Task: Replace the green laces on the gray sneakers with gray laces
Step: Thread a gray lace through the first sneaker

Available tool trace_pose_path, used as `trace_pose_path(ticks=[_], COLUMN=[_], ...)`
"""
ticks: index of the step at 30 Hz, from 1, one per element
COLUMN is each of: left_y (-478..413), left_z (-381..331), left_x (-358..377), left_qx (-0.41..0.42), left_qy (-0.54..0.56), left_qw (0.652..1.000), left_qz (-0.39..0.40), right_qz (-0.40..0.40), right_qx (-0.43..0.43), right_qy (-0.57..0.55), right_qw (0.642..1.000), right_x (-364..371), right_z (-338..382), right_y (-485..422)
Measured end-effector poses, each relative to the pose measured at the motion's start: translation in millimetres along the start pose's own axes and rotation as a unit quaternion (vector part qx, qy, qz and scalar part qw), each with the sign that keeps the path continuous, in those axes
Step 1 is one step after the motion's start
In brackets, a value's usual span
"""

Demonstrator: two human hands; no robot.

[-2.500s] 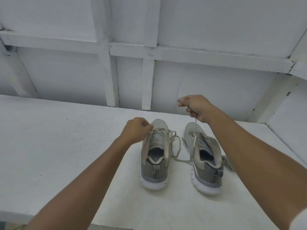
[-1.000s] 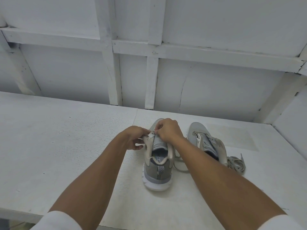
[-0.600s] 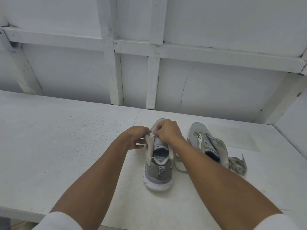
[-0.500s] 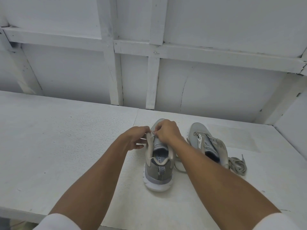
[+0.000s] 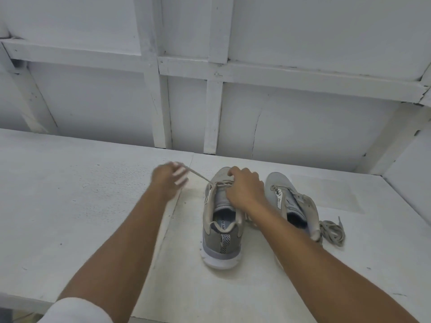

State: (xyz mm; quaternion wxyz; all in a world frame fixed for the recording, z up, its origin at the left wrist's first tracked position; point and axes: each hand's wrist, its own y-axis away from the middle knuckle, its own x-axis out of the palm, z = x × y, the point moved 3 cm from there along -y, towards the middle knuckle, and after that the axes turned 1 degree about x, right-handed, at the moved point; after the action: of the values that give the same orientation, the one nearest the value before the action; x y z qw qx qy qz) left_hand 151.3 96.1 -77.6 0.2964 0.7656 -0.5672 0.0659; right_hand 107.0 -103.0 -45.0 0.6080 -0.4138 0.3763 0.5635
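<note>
Two gray sneakers stand side by side on the white table, heels toward me. My left hand, blurred by motion, grips a pale lace and holds it taut up and to the left of the left sneaker. My right hand presses on the tongue and eyelets of that sneaker, fingers curled over the lacing. The right sneaker has an open upper with no lace across its top. A loose pile of lace lies beside its heel on the right.
A white panelled wall with wooden battens rises just behind the table. The table's near edge runs along the bottom left. A side wall closes the right end.
My left hand has pulled away to the upper left, drawing a length of lace out of the left sneaker. My right hand stays on the shoe's tongue.
</note>
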Motion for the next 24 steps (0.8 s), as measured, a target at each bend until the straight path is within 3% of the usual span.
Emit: trace_pose_path(ticks=[2,3,4,5,7,8,9,10,12,13,15,18,20,22,24], left_y=[-16.8,-19.3,-17.6,-14.6,-4.4,4.1,12.9,20.0,25.0,25.9,19.0,-2.1,-7.7,-5.7,4.2], left_z=[-45.0,-66.3,-82.3,-88.9,-76.6,-58.3,-34.2,-8.9,21.7,22.1,3.8,-55.5,-82.1,-81.3,-53.9], left_x=[-24.7,-32.9,-34.6,-30.5,-5.2,12.0,27.0,37.1,42.1,41.9,35.0,14.5,2.4,4.4,20.1], left_qx=[0.020,0.045,0.073,0.104,0.153,0.168,0.164,0.157,0.192,0.205,0.209,0.244,0.273,0.268,0.237], left_qy=[0.238,0.294,0.283,0.206,-0.085,-0.252,-0.408,-0.542,-0.706,-0.730,-0.727,-0.664,-0.651,-0.657,-0.662], left_qw=[0.970,0.953,0.955,0.971,0.984,0.953,0.892,0.808,0.654,0.626,0.637,0.707,0.703,0.700,0.710], left_qz=[-0.041,-0.051,-0.055,-0.059,-0.031,0.029,0.106,0.167,0.193,0.182,0.150,0.001,-0.086,-0.077,0.027], right_qz=[-0.017,-0.021,-0.023,-0.023,-0.024,-0.023,-0.023,-0.026,-0.035,-0.040,-0.046,-0.052,-0.056,-0.056,-0.057], right_qx=[0.032,0.047,0.061,0.073,0.088,0.091,0.092,0.092,0.091,0.090,0.087,0.083,0.084,0.083,0.082], right_qy=[-0.073,-0.113,-0.150,-0.184,-0.244,-0.263,-0.275,-0.281,-0.290,-0.295,-0.305,-0.316,-0.320,-0.321,-0.322], right_qw=[0.997,0.992,0.987,0.980,0.966,0.960,0.957,0.955,0.952,0.950,0.947,0.944,0.942,0.942,0.942], right_x=[-5.7,-6.3,-6.6,-5.4,-1.0,1.4,3.2,4.1,5.1,5.3,5.7,6.3,6.4,8.2,9.2], right_z=[-13.0,-18.6,-23.1,-26.2,-29.7,-30.0,-30.3,-30.8,-32.0,-32.5,-32.8,-31.0,-31.3,-31.9,-33.0], right_y=[18.8,29.4,39.5,48.3,60.1,63.5,65.3,66.2,66.4,66.5,68.3,69.9,69.8,68.7,68.2])
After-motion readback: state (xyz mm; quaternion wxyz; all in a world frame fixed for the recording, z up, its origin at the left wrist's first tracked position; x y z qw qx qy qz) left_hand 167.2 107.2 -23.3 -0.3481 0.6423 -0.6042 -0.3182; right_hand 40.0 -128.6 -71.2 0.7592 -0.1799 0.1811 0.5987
